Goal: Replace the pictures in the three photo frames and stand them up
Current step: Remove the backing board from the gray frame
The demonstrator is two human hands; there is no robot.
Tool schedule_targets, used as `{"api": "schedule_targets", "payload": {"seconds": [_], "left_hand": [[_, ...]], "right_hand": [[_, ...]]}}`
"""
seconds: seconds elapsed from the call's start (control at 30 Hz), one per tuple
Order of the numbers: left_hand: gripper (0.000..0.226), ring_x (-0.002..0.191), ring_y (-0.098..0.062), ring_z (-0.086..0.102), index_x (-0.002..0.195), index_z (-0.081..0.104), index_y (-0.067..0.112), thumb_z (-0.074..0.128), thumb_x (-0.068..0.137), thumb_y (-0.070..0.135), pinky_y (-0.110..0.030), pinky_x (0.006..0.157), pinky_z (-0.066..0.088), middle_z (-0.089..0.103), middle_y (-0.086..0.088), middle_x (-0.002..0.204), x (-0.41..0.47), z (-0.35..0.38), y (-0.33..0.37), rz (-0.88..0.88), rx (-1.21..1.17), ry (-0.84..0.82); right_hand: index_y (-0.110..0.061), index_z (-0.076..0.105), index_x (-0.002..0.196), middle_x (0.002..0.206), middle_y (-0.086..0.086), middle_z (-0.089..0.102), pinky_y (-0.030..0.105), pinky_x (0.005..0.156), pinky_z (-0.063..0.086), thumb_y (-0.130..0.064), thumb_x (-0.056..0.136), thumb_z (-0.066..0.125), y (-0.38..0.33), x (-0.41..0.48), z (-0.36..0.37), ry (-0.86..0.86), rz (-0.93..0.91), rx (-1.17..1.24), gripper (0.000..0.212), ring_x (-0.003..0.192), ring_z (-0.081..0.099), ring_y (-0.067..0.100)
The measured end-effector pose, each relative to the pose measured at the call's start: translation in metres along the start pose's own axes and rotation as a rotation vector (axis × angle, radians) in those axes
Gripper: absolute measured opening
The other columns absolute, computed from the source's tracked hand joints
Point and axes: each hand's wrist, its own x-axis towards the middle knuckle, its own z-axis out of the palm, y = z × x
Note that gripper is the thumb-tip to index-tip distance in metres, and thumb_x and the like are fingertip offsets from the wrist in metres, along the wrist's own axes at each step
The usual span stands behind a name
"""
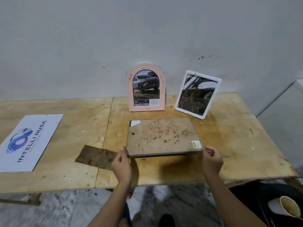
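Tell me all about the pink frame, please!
The pink frame is arch-shaped with a ridged border, plastic-looking. It holds a picture of a silver truck with small photos and text below. It stands upright on the wooden table, close to the wall, left of the white frame. Nothing else visibly touches it.
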Motion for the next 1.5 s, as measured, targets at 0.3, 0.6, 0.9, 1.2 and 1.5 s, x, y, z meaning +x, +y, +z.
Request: {"api": "schedule_targets", "payload": {"seconds": [0.3,0.6,0.9,1.2,1.5], "left_hand": [[0.049,0.051,-0.019,0.031,0.057,0.038,0.005,0.043,0.099,0.03,-0.03,0.053,0.022,0.033,-0.01,0.053,0.003,0.004,-0.029,0.013,0.238,-0.036],[0.032,0.111,-0.026,0.05,0.121,0.059,0.005,0.047,0.097,0.022,-0.037,0.095,0.04,0.061,-0.011,0.116,0.032,0.012,-0.029,0.124,0.529,-0.093],[0.028,0.105,-0.024,0.055,0.116,0.063,0.006,0.05,0.094,0.016,-0.033,0.091,0.044,0.064,-0.01,0.11,0.085,0.021,-0.021,0.175,0.584,-0.274],[0.018,0.089,-0.015,0.056,0.103,0.071,0.007,0.059,0.089,0.01,-0.016,0.074,0.039,0.063,-0.007,0.097,0.104,0.011,-0.018,0.151,0.538,-0.403],[0.021,0.1,-0.021,0.061,0.091,0.073,0.002,0.052,0.088,0.0,-0.009,0.075,0.035,0.068,-0.012,0.104,0.11,0.017,-0.023,0.08,0.575,-0.375]], "right_hand": [[-0.003,0.062,0.102,0.1,0.013,0.062,0.029,0.073,0.039,-0.01,0.089,0.057,0.025,-0.003,0.008,-0.11,0.022,-0.26,0.015,0.083,0.049,0.019],[-0.006,0.056,0.11,0.118,0.013,0.048,0.039,0.09,0.04,-0.005,0.084,0.056,0.015,0.005,0.032,-0.146,-0.205,-0.554,0.026,0.109,0.043,0.029],[-0.016,0.056,0.114,0.117,0.001,0.051,0.028,0.093,0.039,-0.013,0.088,0.052,-0.059,0.005,0.166,-0.899,-0.639,-0.67,0.026,0.11,0.045,0.017],[-0.022,0.043,0.129,0.127,0.005,0.038,0.038,0.098,0.039,-0.039,0.077,0.066,-0.089,-0.016,0.242,-1.156,-1.034,-1.244,0.06,0.123,0.034,0.024],[-0.021,0.041,0.117,0.127,0.0,0.035,0.034,0.087,0.04,-0.022,0.064,0.077,-0.093,-0.018,0.252,-1.224,-0.918,-1.183,0.064,0.115,0.031,0.022]]}}
